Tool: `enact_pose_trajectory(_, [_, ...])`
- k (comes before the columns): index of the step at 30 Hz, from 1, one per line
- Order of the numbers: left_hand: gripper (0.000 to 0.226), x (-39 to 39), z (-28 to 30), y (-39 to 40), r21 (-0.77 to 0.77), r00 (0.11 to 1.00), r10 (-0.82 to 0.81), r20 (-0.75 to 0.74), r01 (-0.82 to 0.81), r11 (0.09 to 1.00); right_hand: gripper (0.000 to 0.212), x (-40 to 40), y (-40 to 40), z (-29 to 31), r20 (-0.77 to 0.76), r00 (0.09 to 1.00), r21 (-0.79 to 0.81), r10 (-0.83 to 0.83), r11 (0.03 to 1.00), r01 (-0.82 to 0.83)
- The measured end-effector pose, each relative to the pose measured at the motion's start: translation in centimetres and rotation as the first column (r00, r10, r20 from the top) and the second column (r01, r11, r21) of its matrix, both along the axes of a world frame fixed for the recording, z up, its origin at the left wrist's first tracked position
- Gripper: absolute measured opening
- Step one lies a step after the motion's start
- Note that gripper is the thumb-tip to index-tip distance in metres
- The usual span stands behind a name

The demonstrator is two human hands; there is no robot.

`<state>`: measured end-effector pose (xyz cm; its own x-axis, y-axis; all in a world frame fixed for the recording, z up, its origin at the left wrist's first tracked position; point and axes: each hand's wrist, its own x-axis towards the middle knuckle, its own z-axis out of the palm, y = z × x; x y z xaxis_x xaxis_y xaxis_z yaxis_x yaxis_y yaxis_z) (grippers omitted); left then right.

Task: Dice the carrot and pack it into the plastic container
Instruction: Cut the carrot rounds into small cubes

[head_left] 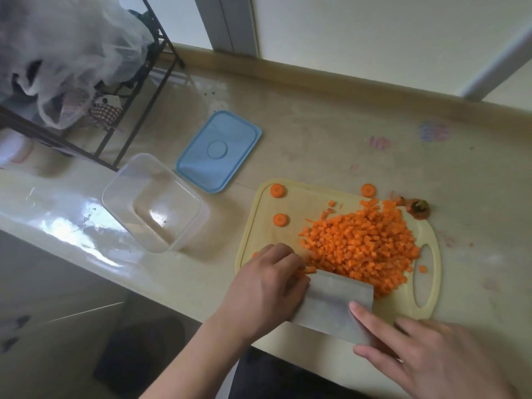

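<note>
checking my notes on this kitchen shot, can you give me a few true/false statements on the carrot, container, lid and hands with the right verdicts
1. The clear container holds diced carrot. False: it is empty.
2. The blue lid lies on the counter beside the container. True.
3. The diced carrot is piled on the cutting board. True.
4. Every carrot piece is diced. False: a few round slices remain.
5. The right hand rests on the knife blade. True.

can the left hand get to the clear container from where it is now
Probably yes: the left hand is by the cleaver blade, and the empty container stands open on bare counter to its left, nothing between.
</note>
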<state>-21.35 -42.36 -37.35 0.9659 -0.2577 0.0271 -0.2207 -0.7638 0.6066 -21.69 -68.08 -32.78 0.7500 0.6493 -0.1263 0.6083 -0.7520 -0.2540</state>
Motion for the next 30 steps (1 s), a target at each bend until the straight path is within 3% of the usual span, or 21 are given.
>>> enact_pose_trajectory(5, [0.015,0.3,0.5,-1.2,-0.171,0.984,-0.132,-0.122,0.11,0.979,0.057,-0.2,0.4,-0.2,-0.012,1.0,-0.017,-0.007,1.0,0.007])
enact_pose_trajectory(8, [0.02,1.1,0.8,-0.3,-0.275,0.994,0.003,-0.109,-0.033,0.961,0.053,-0.3,0.4,-0.1,-0.023,1.0,-0.006,-0.019,1.0,0.019])
enact_pose_trajectory(10, [0.026,1.9,0.9,1.3,-0.237,0.99,0.105,-0.097,-0.125,0.963,0.05,-0.3,0.2,-0.1,-0.016,1.0,0.0,-0.025,1.0,0.025])
enact_pose_trajectory(14, [0.029,2.9,1.0,3.2,-0.071,0.975,-0.09,-0.205,0.076,0.995,0.048,-0.4,-0.1,0.1,0.007,1.0,0.017,-0.017,1.0,0.017])
enact_pose_trajectory(17, [0.023,3.2,1.3,3.2,-0.086,0.955,-0.173,-0.243,0.156,0.984,0.048,-0.5,-0.1,0.0,0.02,1.0,0.009,0.002,1.0,-0.002])
enact_pose_trajectory(19, [0.031,3.1,1.3,3.0,-0.105,0.947,-0.222,-0.23,0.203,0.974,0.048,-0.5,-0.1,0.0,0.02,1.0,0.01,0.012,1.0,-0.012])
enact_pose_trajectory(23, [0.014,2.6,0.9,1.9,-0.129,0.932,-0.305,-0.198,0.283,0.95,0.047,-0.6,-0.1,-0.2,0.029,0.999,0.019,0.026,0.999,-0.026])
enact_pose_trajectory(26, [0.012,2.3,0.1,0.5,-0.108,0.951,-0.268,-0.158,0.253,0.961,0.047,-0.7,0.1,-0.6,0.038,0.999,0.014,0.033,0.999,-0.034])
enact_pose_trajectory(30, [0.021,2.3,0.0,-1.0,-0.157,0.988,-0.11,-0.104,0.093,0.983,0.055,-0.7,0.4,-0.6,0.033,0.999,0.016,0.028,0.999,-0.028])
